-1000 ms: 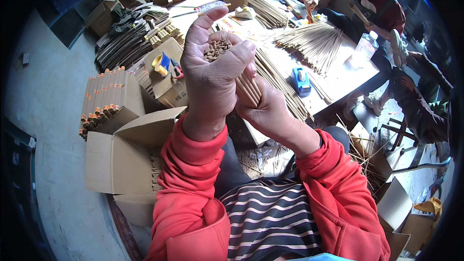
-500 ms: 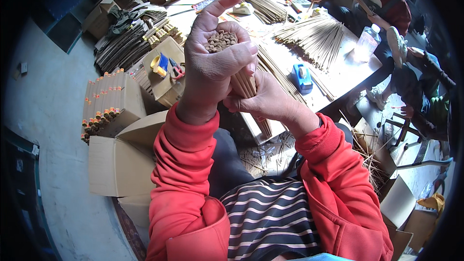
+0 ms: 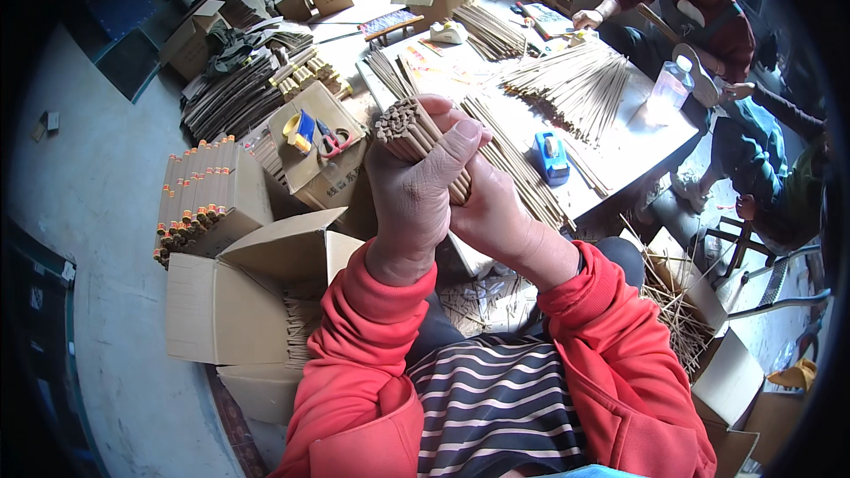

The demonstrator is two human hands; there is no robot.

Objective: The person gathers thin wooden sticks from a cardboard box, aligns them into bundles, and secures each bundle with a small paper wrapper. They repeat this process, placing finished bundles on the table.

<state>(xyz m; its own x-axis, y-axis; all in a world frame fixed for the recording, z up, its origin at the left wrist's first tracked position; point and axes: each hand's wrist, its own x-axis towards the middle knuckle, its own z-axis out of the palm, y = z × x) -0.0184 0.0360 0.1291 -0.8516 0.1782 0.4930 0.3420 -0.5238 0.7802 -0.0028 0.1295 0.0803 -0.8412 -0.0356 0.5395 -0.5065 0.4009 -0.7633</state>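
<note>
A thick bundle of brown incense sticks [image 3: 409, 131] stands tilted in front of me, its packed ends facing up. My left hand [image 3: 409, 199] is wrapped round the upper part, thumb lying across the sticks. Lower down, my right hand [image 3: 496, 217] closes round the same bundle, touching the left hand; its fingers are partly hidden. Behind them, more loose sticks [image 3: 509, 159] lie in a row along the white table [image 3: 611, 186]. A blue tape dispenser [image 3: 552, 159] sits to the right of that row.
At left, an open carton [image 3: 190, 305] holds sticks. Scissors [image 3: 334, 143] and a yellow-blue tape dispenser [image 3: 299, 131] lie on a closed box, near stacked wrapped bundles [image 3: 190, 186]. A fan of sticks [image 3: 571, 80] and a plastic bottle [image 3: 670, 87] are on the table. A co-worker [image 3: 699, 13] sits beyond.
Both hands have come down with the bundle. My left hand's raised forefinger has folded in, and its thumb now lies along the sticks. The bundle's ends lean more to the left.
</note>
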